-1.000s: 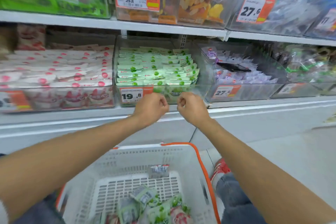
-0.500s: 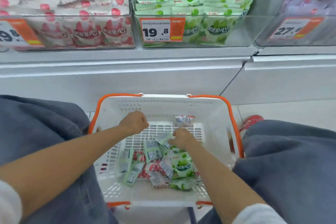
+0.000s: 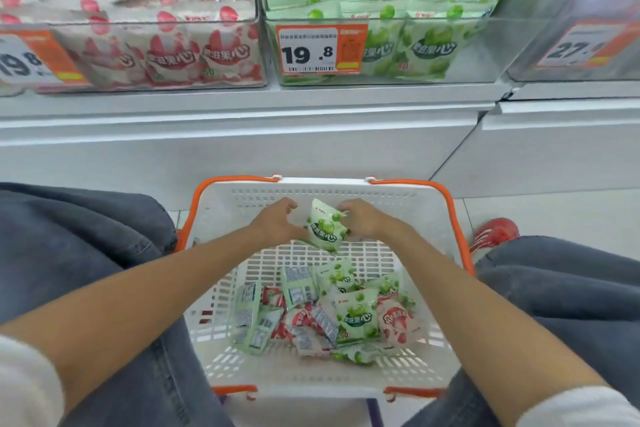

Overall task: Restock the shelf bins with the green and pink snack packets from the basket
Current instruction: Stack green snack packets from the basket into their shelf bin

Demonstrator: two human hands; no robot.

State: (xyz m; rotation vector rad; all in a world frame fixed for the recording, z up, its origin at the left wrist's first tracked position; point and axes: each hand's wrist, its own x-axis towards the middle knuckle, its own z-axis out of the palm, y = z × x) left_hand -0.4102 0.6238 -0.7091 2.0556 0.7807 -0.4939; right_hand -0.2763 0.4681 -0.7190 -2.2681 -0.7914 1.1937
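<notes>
Basket [image 3: 242,198] before shelf [image 3: 242,135]; packet heap [image 3: 356,315] in its near half; left bin [image 3: 156,21], right bin [image 3: 478,59] on shelf.

The white lattice basket [image 3: 346,194] has orange rims, its packets [image 3: 356,314] pale green or pink-and-white, the price tag [image 3: 320,48] orange-and-white.

The right hand's [image 3: 363,220] fingertips, pinching the green packet [image 3: 325,229] over the far end of the basket [image 3: 325,188], sit hidden behind it. Whether the left hand [image 3: 275,224] touches it is unclear. Inside the basket, the pile [image 3: 325,317] buries its lower packets. Up-right of the basket, a smeared bin [image 3: 526,61] and its price tag [image 3: 585,47] are unreadable. Up-left, the pink bin [image 3: 156,21] and its orange tag [image 3: 31,57] run off the frame.
</notes>
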